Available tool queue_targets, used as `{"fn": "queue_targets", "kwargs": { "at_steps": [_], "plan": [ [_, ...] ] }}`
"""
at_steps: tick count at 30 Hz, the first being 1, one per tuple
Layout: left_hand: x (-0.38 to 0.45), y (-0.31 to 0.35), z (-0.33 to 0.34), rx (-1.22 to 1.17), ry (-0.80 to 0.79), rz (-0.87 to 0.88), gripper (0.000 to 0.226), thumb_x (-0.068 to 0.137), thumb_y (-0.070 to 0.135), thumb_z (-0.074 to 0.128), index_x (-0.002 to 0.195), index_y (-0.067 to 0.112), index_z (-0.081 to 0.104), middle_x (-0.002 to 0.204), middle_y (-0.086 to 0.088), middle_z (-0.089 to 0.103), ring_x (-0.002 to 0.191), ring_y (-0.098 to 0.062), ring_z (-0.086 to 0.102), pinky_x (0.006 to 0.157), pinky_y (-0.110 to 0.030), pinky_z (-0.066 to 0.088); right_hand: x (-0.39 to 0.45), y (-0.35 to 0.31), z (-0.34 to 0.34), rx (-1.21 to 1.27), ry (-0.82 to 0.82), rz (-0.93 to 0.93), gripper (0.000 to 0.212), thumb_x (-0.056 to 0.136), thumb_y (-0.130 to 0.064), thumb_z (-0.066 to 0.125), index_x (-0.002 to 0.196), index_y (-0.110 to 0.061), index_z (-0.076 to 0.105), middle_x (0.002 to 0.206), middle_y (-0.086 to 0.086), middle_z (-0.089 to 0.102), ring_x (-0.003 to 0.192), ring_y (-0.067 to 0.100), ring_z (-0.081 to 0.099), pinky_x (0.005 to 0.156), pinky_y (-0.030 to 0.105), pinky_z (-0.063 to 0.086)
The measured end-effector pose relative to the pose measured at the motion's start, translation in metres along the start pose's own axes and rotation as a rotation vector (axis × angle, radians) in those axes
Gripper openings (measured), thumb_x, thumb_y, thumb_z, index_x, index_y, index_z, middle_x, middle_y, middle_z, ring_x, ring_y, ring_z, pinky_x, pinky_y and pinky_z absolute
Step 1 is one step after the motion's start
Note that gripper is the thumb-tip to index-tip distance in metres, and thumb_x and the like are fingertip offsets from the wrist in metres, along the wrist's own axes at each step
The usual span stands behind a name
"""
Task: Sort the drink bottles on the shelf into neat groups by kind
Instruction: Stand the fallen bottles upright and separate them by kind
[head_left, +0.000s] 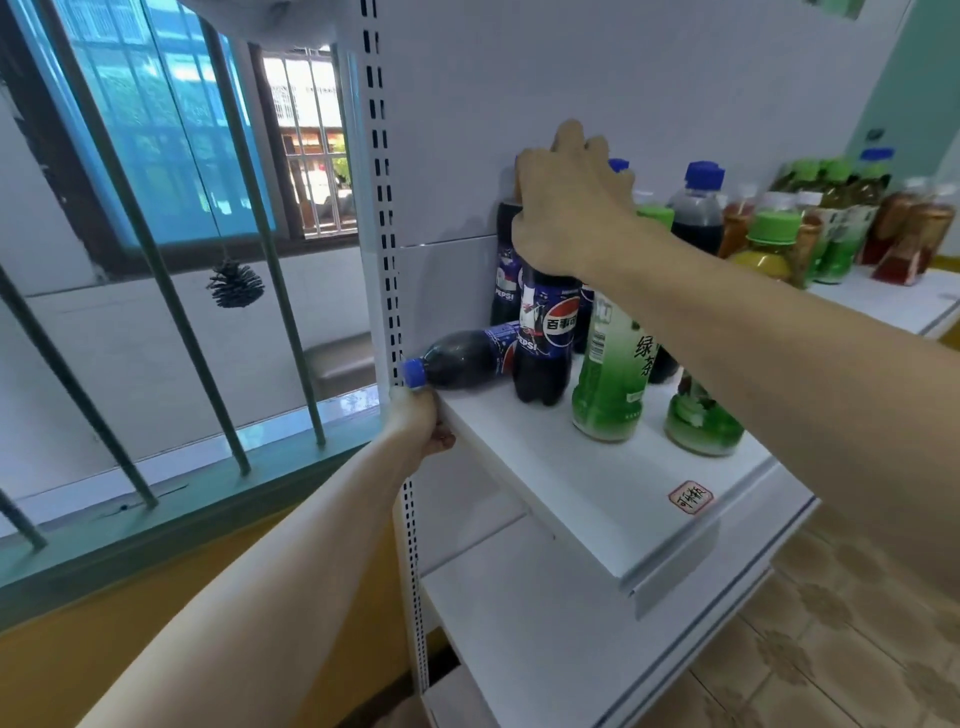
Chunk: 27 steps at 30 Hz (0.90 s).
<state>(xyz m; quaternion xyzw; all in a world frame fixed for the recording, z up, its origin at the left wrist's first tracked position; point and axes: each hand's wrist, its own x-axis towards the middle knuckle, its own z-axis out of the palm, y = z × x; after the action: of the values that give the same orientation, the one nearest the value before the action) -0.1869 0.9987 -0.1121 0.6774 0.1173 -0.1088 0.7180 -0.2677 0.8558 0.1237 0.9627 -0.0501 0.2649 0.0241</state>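
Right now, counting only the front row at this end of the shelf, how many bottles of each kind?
Pepsi: 2, the lying Pepsi and the upright Pepsi gripped by the right hand
Green tea bottles: 2
Total in the shelf front row: 4

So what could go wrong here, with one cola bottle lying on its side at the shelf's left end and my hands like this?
1. The tipped dark cola bottle with the blue cap lies with its cap over the white shelf's left edge; it could roll off.
2. The right hand grips the top of an upright blue-labelled cola bottle; swinging it might knock the neighbouring green tea bottle.
3. The left hand grips the shelf's corner, so it may not catch a fall.
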Motion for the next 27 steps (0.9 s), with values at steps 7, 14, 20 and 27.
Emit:
{"fn": "queue_targets", "kwargs": {
  "at_steps": [7,14,20,27],
  "plan": [
    [0.001,-0.001,0.003,-0.069,-0.009,0.021,0.034,0.098,0.017,0.042,0.131,0.011,0.050,0.068,-0.006,0.046,0.051,-0.020,0.042,0.047,-0.029,0.043,-0.039,-0.054,0.045,0.204,-0.139,-0.678,0.042,0.088,-0.012,0.061,0.129,-0.019,0.057,0.124,0.002,0.055,0.098,0.019,0.054,0.074,0.029,0.047],
    [-0.002,0.002,-0.002,-0.119,-0.046,0.020,0.015,0.097,0.007,0.034,0.107,0.013,0.043,0.047,0.001,0.040,0.033,-0.013,0.037,0.041,-0.023,0.038,-0.034,-0.066,0.100,0.039,-0.470,-0.689,0.021,0.101,-0.032,0.056,0.121,-0.029,0.062,0.122,-0.004,0.064,0.113,0.021,0.057,0.094,0.041,0.040],
    [0.006,-0.001,-0.003,-0.057,-0.052,0.045,0.058,0.099,0.053,0.053,0.137,0.013,0.037,0.089,-0.015,0.061,0.062,-0.027,0.065,0.057,-0.039,0.058,0.004,-0.070,0.066,0.295,-0.099,-0.528,0.023,0.106,-0.021,0.048,0.127,-0.018,0.057,0.120,0.007,0.064,0.104,0.025,0.062,0.089,0.044,0.053],
    [0.006,-0.001,-0.009,0.018,-0.069,0.057,0.063,0.098,0.056,0.053,0.139,0.013,0.034,0.092,-0.017,0.059,0.064,-0.025,0.064,0.061,-0.037,0.059,0.045,-0.063,0.047,0.632,0.152,-0.077,0.024,0.100,-0.005,0.054,0.123,-0.011,0.052,0.114,0.010,0.059,0.096,0.021,0.058,0.078,0.030,0.048]
  ]
}}
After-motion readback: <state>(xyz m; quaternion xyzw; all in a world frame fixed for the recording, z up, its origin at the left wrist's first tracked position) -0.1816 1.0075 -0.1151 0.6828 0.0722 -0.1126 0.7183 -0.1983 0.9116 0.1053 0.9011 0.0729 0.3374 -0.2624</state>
